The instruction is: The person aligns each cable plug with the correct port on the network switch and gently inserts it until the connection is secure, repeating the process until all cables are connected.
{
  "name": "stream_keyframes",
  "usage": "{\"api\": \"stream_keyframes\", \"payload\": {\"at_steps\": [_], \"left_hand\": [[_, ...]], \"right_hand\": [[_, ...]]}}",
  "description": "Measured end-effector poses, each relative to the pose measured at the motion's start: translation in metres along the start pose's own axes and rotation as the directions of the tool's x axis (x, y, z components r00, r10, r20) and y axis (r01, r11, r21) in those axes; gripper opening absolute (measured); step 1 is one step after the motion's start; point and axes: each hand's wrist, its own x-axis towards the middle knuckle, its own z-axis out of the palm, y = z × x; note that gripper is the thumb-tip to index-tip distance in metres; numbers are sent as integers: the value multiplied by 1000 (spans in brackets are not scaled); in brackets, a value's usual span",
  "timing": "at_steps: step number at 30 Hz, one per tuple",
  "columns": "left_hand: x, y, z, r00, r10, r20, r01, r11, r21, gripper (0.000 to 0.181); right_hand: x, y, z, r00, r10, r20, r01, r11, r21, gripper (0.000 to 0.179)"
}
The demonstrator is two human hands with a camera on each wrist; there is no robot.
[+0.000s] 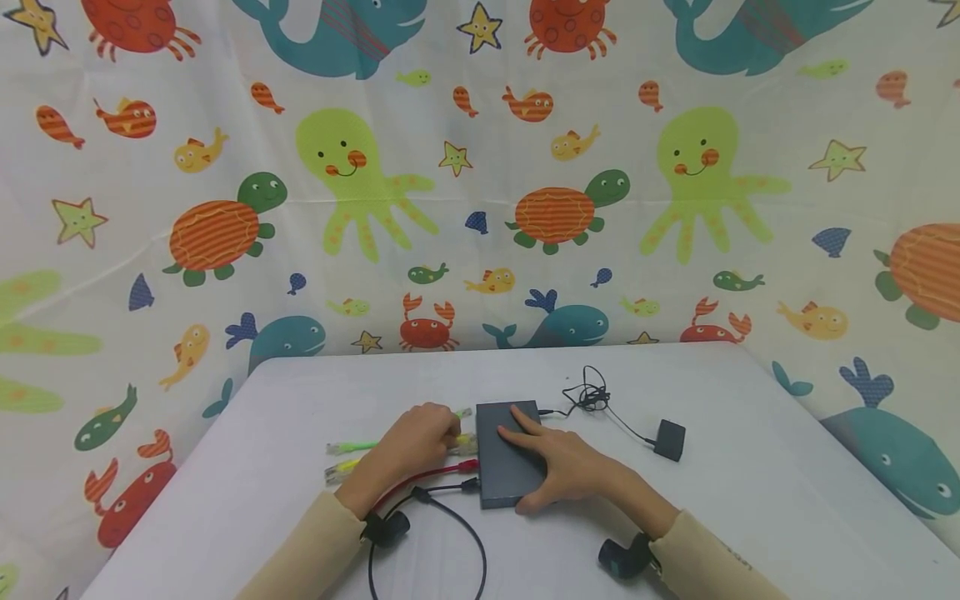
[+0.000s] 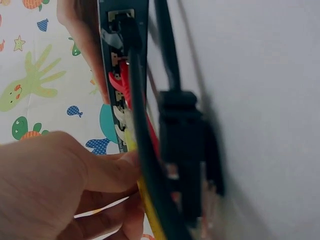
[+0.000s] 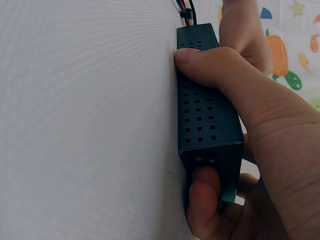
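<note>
A dark network switch (image 1: 506, 479) lies on the white table with its row of ports facing left. My right hand (image 1: 566, 467) holds it, thumb on the vented near side, fingers over the top and round the far end in the right wrist view. At the ports, my left hand (image 1: 416, 437) pinches a yellow network cable (image 2: 148, 202) between thumb and fingers. A red cable (image 1: 427, 474) and a black cable (image 1: 450, 487) run into the ports nearer me. The left hand hides part of the port side in the head view.
Loose ends of a green cable (image 1: 352, 447) and a yellow cable (image 1: 340, 472) lie left of my left hand. Behind the switch, a bundled black cord (image 1: 592, 398) leads to a power adapter (image 1: 669, 440) at the right. A printed curtain (image 1: 480, 283) hangs behind the table.
</note>
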Motion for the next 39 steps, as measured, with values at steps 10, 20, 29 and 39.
{"api": "stream_keyframes", "payload": {"at_steps": [10, 20, 29, 39], "left_hand": [[1, 2, 0, 999, -39, 4, 39, 999, -8, 16], [1, 2, 0, 999, -38, 14, 38, 999, -10, 15], [0, 2, 0, 999, -42, 18, 42, 999, -9, 15], [1, 3, 0, 999, -36, 12, 36, 999, 12, 15]], "right_hand": [[1, 1, 1, 1000, 16, 9, -16, 1000, -6, 103], [-1, -1, 0, 1000, 15, 9, -15, 1000, 3, 104], [0, -1, 0, 1000, 13, 12, -13, 1000, -2, 103], [1, 1, 0, 1000, 8, 10, -8, 1000, -17, 104]]}}
